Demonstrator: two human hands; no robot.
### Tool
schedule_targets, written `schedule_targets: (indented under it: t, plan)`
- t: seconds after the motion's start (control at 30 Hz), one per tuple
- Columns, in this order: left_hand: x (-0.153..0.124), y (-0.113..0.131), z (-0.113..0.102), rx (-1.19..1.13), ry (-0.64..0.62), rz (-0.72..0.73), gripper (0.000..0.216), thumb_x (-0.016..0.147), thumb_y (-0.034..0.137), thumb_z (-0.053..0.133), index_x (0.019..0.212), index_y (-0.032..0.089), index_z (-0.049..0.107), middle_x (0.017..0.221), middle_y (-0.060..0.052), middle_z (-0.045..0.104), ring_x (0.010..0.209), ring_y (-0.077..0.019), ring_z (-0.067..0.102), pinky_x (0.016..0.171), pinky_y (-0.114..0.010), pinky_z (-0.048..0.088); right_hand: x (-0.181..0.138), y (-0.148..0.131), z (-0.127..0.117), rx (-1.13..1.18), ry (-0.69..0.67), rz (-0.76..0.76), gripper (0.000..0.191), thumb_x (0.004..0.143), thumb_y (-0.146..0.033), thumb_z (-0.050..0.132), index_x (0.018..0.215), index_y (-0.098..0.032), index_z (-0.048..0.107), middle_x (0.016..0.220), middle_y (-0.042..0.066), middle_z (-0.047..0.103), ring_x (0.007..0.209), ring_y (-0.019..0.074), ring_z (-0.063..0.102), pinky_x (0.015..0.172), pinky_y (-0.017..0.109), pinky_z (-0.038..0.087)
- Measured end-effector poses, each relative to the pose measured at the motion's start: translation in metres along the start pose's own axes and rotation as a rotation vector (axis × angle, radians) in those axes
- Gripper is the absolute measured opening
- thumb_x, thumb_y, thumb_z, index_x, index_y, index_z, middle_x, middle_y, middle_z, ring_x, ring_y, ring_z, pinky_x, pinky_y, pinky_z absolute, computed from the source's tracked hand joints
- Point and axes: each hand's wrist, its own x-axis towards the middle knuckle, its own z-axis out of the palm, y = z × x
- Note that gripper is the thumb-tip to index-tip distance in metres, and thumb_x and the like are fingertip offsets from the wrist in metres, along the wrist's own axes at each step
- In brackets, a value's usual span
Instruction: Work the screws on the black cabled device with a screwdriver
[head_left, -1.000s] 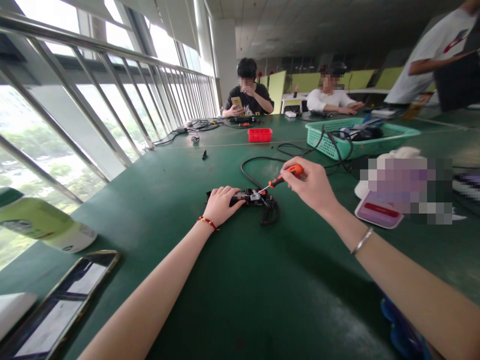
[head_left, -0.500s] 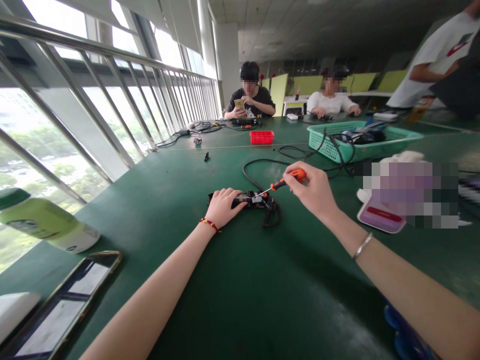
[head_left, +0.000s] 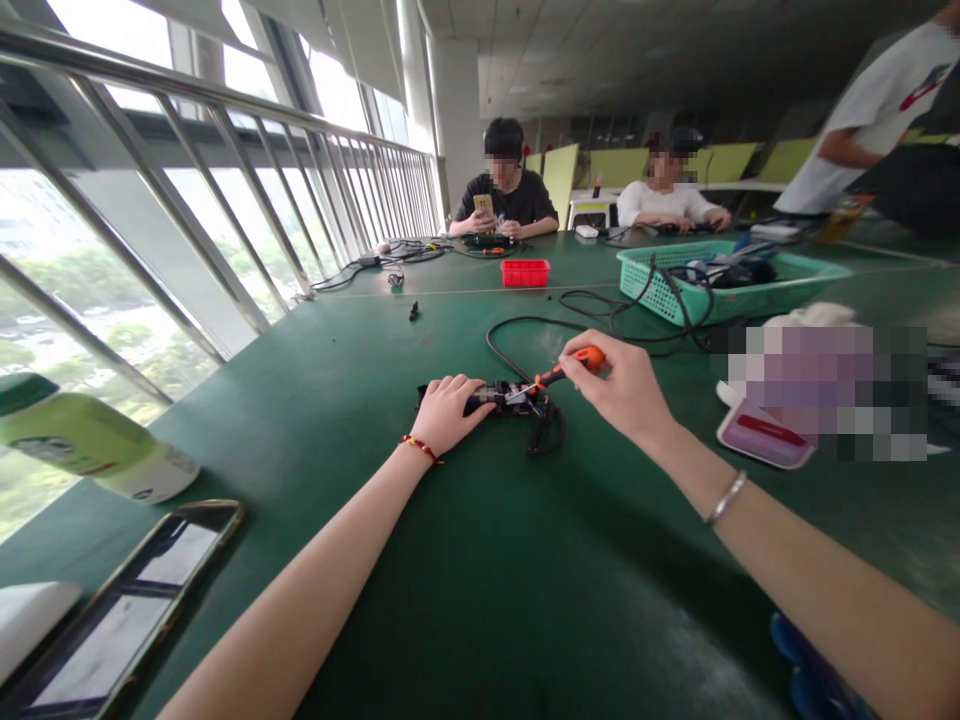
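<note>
My left hand (head_left: 447,409) lies closed over the left end of a small black electronic device (head_left: 508,398) on the green table (head_left: 480,560), pressing it down. My right hand (head_left: 621,388) is closed round an orange-handled screwdriver (head_left: 564,369), whose tip rests on the device's exposed right part. A black cable (head_left: 544,437) loops from the device toward the back of the table.
A phone (head_left: 124,605) and a tipped green-and-white bottle (head_left: 90,440) lie near left. A red tray (head_left: 525,272) and a green basket (head_left: 731,275) with cables stand farther back. Two seated people and one standing person are at the far end. Railing and windows run along the left.
My right hand with the screwdriver has dropped slightly and moved closer to the device. My left hand has stayed on the device.
</note>
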Motion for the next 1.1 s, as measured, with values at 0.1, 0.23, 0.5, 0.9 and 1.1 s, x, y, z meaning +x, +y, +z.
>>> schedule_targets:
  t: [0.1, 0.23, 0.5, 0.9, 1.1]
  plan:
    - [0.0, 0.0, 0.0, 0.001, 0.001, -0.002, 0.038, 0.088, 0.047, 0.045, 0.113, 0.021, 0.057, 0.102, -0.005, 0.062, 0.095, -0.0234, 0.054, 0.084, -0.038, 0.037, -0.001, -0.002, 0.0, -0.036, 0.025, -0.02, 0.013, 0.078, -0.028, 0.054, 0.074, -0.017, 0.061, 0.065, 0.001, 0.062, 0.055, 0.0114, 0.053, 0.053, 0.022, 0.038]
    - [0.0, 0.001, 0.0, -0.001, -0.004, -0.002, 0.038, 0.088, 0.047, 0.045, 0.113, 0.021, 0.057, 0.102, -0.006, 0.062, 0.096, -0.0236, 0.053, 0.084, -0.038, 0.037, -0.001, -0.005, -0.003, -0.048, 0.139, -0.053, 0.013, 0.078, -0.027, 0.053, 0.071, -0.018, 0.059, 0.066, 0.001, 0.062, 0.059, 0.0126, 0.054, 0.058, 0.023, 0.04]
    - [0.0, 0.0, 0.001, 0.002, 0.003, 0.001, 0.039, 0.088, 0.047, 0.045, 0.114, 0.02, 0.057, 0.102, -0.005, 0.062, 0.095, -0.0236, 0.053, 0.083, -0.038, 0.037, 0.0, -0.001, -0.001, -0.035, 0.119, -0.031, 0.014, 0.078, -0.028, 0.054, 0.071, -0.018, 0.059, 0.065, 0.001, 0.062, 0.057, 0.0122, 0.054, 0.057, 0.023, 0.039]
    - [-0.001, 0.001, 0.0, 0.003, -0.005, 0.016, 0.038, 0.087, 0.047, 0.047, 0.114, 0.021, 0.057, 0.103, -0.006, 0.062, 0.095, -0.0233, 0.054, 0.084, -0.038, 0.038, 0.0, -0.009, -0.008, -0.093, 0.071, -0.001, 0.018, 0.08, -0.031, 0.051, 0.086, -0.018, 0.062, 0.06, -0.002, 0.054, 0.052, 0.0114, 0.048, 0.052, 0.024, 0.034]
    - [-0.001, 0.007, -0.001, -0.02, -0.028, 0.072, 0.04, 0.089, 0.046, 0.044, 0.118, 0.021, 0.054, 0.103, -0.006, 0.061, 0.095, -0.0224, 0.055, 0.084, -0.037, 0.04, 0.002, -0.022, -0.018, -0.132, -0.018, -0.106, 0.023, 0.073, -0.023, 0.055, 0.096, -0.02, 0.054, 0.069, -0.001, 0.056, 0.062, 0.014, 0.052, 0.058, 0.025, 0.038]
